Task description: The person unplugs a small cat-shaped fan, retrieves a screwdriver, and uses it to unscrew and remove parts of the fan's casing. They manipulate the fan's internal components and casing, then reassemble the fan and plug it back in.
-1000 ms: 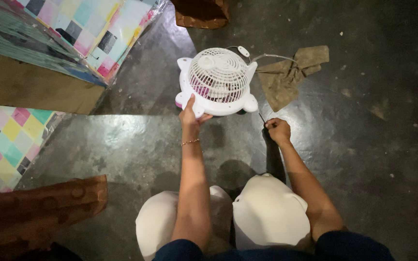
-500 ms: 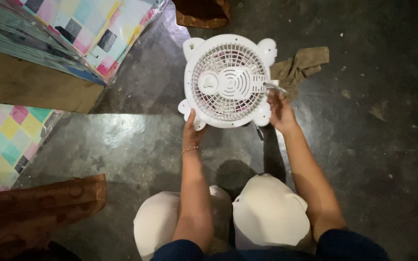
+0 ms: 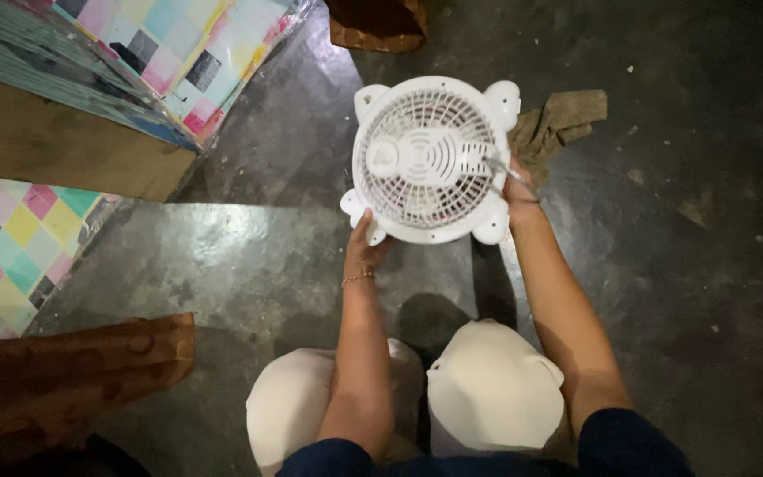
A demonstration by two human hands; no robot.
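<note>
Head view, looking down: you hold a round white plastic fan housing with a slotted grille (image 3: 432, 159) up off the dark, stained concrete floor (image 3: 664, 283), its grille face turned toward the camera. Your left hand (image 3: 366, 252) grips the housing at its lower left edge, fingers closed on the rim beside a small rounded foot tab; a thin bracelet sits on that wrist. Your right hand (image 3: 516, 193) closes on the right edge of the housing, and a thin metal tool (image 3: 505, 168) lies against the grille just above those fingers; whether the fingers pinch it cannot be told. Beyond the right fingers, a crumpled olive-brown cloth (image 3: 562, 124) lies on the floor, just beside the housing's right rim as seen here. Below both wrists, near your knees, two white plastic fan shells (image 3: 487, 389) rest on the floor side by side. Well to the left of the left fingers lie sheets with a pastel chequered pattern (image 3: 11, 238), and a brown fabric fold (image 3: 72, 371) sits at the lower left.
</note>
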